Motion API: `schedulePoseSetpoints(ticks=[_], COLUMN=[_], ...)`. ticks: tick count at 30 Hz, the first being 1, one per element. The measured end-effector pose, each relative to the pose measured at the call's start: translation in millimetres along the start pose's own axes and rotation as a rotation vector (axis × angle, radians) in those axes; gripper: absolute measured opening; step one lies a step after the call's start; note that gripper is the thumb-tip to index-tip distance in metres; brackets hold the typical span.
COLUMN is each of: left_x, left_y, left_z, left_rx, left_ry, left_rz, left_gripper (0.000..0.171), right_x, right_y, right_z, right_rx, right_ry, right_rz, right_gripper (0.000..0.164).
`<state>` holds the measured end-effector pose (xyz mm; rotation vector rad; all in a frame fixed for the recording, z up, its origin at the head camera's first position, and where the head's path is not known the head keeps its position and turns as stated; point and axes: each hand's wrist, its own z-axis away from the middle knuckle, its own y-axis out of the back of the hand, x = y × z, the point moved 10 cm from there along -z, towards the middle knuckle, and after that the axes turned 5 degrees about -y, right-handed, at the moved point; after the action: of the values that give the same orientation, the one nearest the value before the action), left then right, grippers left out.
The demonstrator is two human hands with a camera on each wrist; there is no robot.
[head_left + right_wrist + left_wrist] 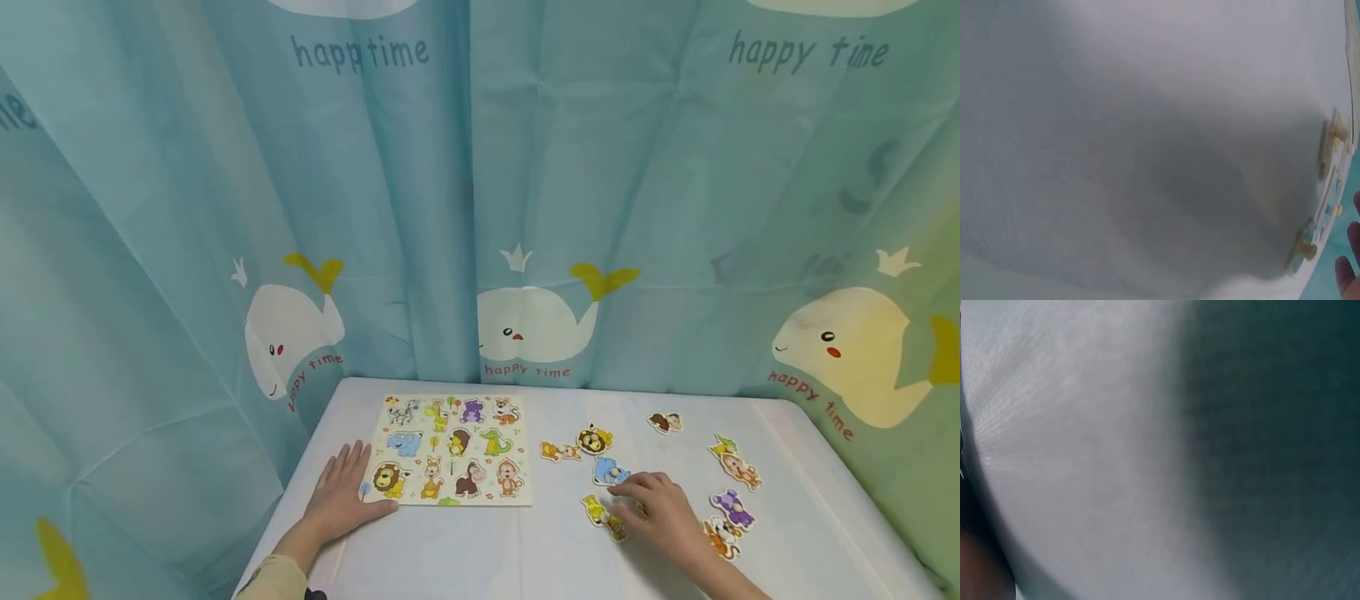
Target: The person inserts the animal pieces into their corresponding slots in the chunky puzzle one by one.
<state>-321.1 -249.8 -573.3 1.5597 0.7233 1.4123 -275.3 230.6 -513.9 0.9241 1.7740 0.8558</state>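
Note:
A flat puzzle board (453, 494) printed with rows of cartoon animals lies on the white table. My left hand (341, 492) is spread along its left side, the thumb at the lower left corner. Over the loose pieces on the right, my right hand (660, 512) is held with fingers slightly bent and nothing visible between them. Its fingertips are near a blue elephant piece (611, 472) and a yellow giraffe piece (596, 509). Another piece is partly hidden under this hand. In the right wrist view, fingers (1354, 240) show at the edge beside knobbed pieces (1302, 250).
A lion piece (594, 440) and a kangaroo piece (561, 451) lie right of the board. Farther right are a brown monkey piece (664, 422), a pink monkey piece (741, 471), a purple piece (732, 509) and a tiger piece (722, 537). Whale-print curtains (420, 208) enclose the table.

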Motion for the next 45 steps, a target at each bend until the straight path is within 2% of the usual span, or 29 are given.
schedulePoseSetpoints(ticks=[8,23,33,41,45], left_x=[-1.0,-5.0,-2.9,-0.9,-0.9], left_y=[0.7,-3.7,-1.5,0.5,0.3], left_z=[0.9,-1.7,-1.0,-0.8,-0.8], left_rx=[0.005,0.005,0.013,0.028,0.042], left_ry=[0.0,-0.001,0.001,-0.011,-0.019], left_rz=[0.006,-0.006,0.001,-0.008,-0.003], left_gripper=[0.125,0.126,0.125,0.125,0.124], right_x=[-3,-3,-5,-13,-14], right_y=[-12,-26,-26,-22,-23], right_z=[4,3,2,3,4], right_rx=[-0.07,-0.163,-0.162,-0.127,-0.123], right_ry=[-0.043,-0.086,-0.022,0.109,0.148], right_rz=[0.034,0.059,0.086,0.077,0.086], right_gripper=[0.015,0.019,0.016,0.017,0.018])
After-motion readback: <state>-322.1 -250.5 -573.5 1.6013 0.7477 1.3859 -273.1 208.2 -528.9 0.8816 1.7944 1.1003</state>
